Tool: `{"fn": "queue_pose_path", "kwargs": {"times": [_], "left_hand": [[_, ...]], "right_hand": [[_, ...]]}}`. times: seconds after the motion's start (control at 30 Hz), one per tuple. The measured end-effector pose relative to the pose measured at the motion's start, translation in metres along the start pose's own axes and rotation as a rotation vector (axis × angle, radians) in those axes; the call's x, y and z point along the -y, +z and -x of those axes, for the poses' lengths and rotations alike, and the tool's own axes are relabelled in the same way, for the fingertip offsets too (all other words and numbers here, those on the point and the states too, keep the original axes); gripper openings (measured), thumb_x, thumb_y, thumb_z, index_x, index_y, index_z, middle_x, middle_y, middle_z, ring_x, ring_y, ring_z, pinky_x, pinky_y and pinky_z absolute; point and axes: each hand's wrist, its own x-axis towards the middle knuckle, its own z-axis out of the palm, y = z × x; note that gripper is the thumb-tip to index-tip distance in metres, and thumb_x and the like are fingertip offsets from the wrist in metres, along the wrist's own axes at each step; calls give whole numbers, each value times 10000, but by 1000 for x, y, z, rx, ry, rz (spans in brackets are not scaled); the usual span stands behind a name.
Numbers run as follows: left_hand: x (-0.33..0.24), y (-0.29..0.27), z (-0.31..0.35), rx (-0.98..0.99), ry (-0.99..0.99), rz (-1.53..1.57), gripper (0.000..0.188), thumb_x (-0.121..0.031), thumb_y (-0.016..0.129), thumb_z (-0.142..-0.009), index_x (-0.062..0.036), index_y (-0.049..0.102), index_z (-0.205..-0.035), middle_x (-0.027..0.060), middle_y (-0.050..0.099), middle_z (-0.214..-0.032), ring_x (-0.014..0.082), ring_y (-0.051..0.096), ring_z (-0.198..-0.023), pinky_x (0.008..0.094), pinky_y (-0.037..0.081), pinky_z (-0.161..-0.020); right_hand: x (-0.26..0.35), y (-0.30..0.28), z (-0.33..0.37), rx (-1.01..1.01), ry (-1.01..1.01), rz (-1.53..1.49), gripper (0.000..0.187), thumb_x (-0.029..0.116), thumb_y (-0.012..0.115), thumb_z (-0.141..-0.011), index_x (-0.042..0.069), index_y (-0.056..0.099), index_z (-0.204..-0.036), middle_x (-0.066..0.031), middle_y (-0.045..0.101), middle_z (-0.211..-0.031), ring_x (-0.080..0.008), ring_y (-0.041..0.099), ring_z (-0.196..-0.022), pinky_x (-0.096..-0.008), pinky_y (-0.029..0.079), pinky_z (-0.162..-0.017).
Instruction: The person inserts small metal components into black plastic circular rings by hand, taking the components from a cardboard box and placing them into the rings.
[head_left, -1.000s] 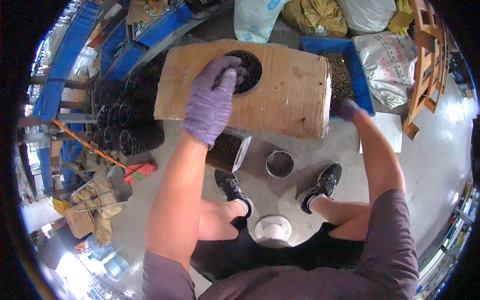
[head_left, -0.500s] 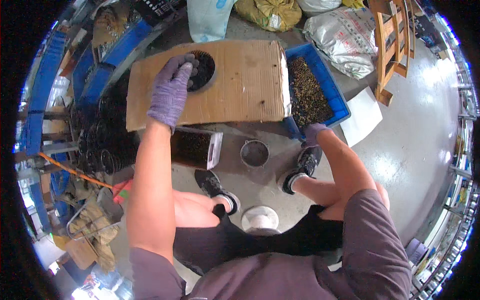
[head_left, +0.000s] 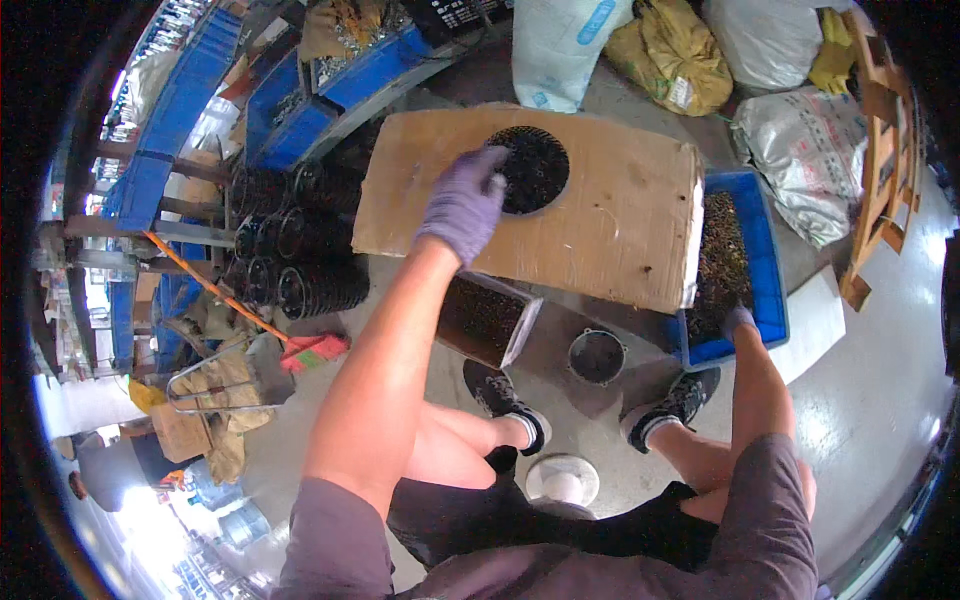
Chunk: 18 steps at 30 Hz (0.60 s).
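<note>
A cardboard sheet [head_left: 610, 220] lies flat before me with a round hole holding a black slotted basket [head_left: 535, 165]. My left hand [head_left: 465, 205], in a purple glove, rests on the basket's left rim with its fingers curled. My right hand [head_left: 738, 320], also gloved, reaches down into a blue crate [head_left: 765, 280] of small dark pieces at the sheet's right edge; its fingers are mostly hidden. I sit low, with my knees and black shoes beneath.
Stacks of black baskets [head_left: 300, 250] lie to the left. A small box of dark pieces [head_left: 485, 320] and a round pot [head_left: 597, 355] sit under the sheet. Filled sacks [head_left: 800, 150] stand behind, a wooden frame [head_left: 885, 150] at right, and blue racks [head_left: 150, 180] at left.
The view has shifted, so the cardboard sits more to the right. My left hand stays on the basket rim. My right hand has come closer to the blue crate's near edge.
</note>
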Motion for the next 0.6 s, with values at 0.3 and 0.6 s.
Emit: {"fn": "queue_pose_path", "kwargs": {"times": [0.3,0.6], "left_hand": [[16,17,-5,592,4,-441,475,-230,708,-828,-127,583,-1274,193,496,-1297,403,505,-1183,436,417,-1046],[13,24,15,559,-437,-270,411,-242,716,-827,-124,637,-1213,219,514,-1280,398,517,-1181,445,432,-1028]], "right_hand": [[251,88,49,-146,73,-965,417,247,614,-854,88,595,-1238,-228,636,-1161,-377,608,-1095,-447,508,-908],[290,11,77,56,3,-938,343,332,534,-884,80,692,-1056,-148,698,-941,-313,652,-813,-411,478,-661]]}}
